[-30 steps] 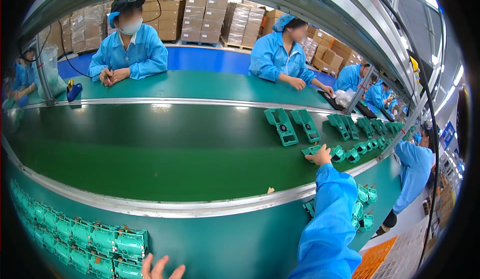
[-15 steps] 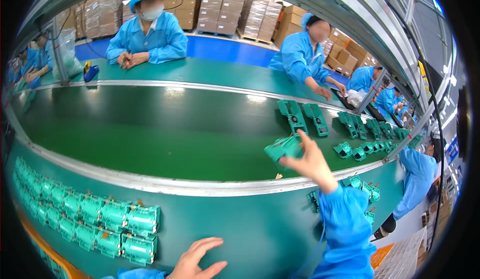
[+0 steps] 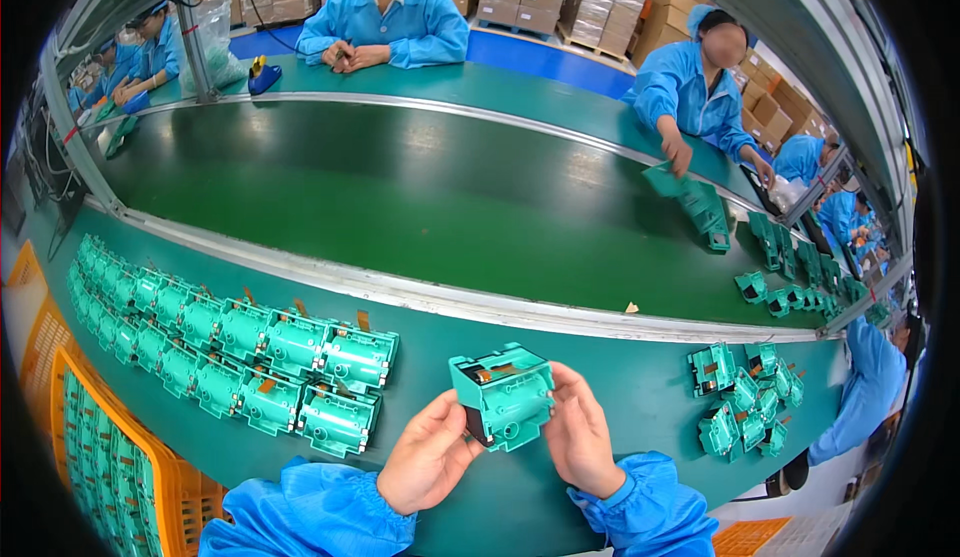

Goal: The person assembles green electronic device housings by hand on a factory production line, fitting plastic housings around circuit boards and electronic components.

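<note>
A green plastic housing (image 3: 515,402) with a black side and an orange-brown flat strip in its top opening is held up over the bench in front of me. My left hand (image 3: 432,454) grips its lower left side between thumb and fingers. My right hand (image 3: 583,435) is closed on its right side, the fingertips partly behind it. To the left, similar housings (image 3: 340,415) stand in two long rows, several with orange strips sticking up. A loose cluster of such housings (image 3: 742,397) lies on the bench to the right.
Beyond the metal rail (image 3: 400,290) runs a green conveyor belt (image 3: 350,197), with long green casings (image 3: 765,242) and small green parts (image 3: 752,287) at its right. An orange crate (image 3: 190,502) of green parts stands at lower left. Co-workers sit opposite; one hand (image 3: 677,154) touches a green casing.
My right hand has come back from over the belt with the green housing, and my left hand has closed on it too. The view has shifted. A co-worker's hand now reaches a casing.
</note>
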A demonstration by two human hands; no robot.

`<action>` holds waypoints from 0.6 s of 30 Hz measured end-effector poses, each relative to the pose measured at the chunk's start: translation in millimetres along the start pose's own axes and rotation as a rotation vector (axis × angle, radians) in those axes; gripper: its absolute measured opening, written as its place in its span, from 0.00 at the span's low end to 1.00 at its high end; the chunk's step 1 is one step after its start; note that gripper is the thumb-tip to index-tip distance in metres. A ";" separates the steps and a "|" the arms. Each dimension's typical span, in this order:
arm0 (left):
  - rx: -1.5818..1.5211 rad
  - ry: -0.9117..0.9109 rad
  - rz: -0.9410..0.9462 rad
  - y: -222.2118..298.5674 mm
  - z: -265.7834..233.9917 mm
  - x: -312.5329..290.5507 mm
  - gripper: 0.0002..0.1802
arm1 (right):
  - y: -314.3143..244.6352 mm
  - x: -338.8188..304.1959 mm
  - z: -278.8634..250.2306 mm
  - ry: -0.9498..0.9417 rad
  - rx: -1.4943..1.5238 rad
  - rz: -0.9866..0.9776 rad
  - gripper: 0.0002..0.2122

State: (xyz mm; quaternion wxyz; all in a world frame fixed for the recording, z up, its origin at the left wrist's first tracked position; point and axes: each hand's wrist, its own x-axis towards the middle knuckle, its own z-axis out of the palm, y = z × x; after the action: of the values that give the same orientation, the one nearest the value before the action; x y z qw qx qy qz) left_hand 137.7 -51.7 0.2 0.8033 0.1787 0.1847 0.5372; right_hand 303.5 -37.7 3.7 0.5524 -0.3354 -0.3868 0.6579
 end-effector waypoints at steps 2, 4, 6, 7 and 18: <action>-0.091 -0.016 -0.116 1.9 -3.8 0.9 0.20 | 0.4 -0.8 -0.2 -0.015 0.170 0.121 0.20; -0.080 0.013 -0.131 2.8 -4.8 2.6 0.19 | 3.3 -4.5 -3.9 -0.050 0.289 0.160 0.21; -0.071 0.033 -0.166 1.6 -7.2 6.1 0.18 | 2.4 -5.5 -7.8 -0.046 0.266 0.155 0.21; -0.065 0.044 -0.177 1.3 -7.6 7.0 0.19 | 2.0 -4.5 -8.5 -0.068 0.240 0.147 0.21; 0.018 0.060 -0.134 3.5 -8.8 4.2 0.25 | 6.9 -3.4 -9.6 -0.028 0.362 0.213 0.23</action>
State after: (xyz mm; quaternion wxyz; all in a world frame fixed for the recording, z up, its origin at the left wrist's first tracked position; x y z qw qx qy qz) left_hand 132.0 -45.8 -6.1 0.8299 0.1570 0.2251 0.4857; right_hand 309.2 -40.4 -7.0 0.5255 -0.2605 -0.2320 0.7760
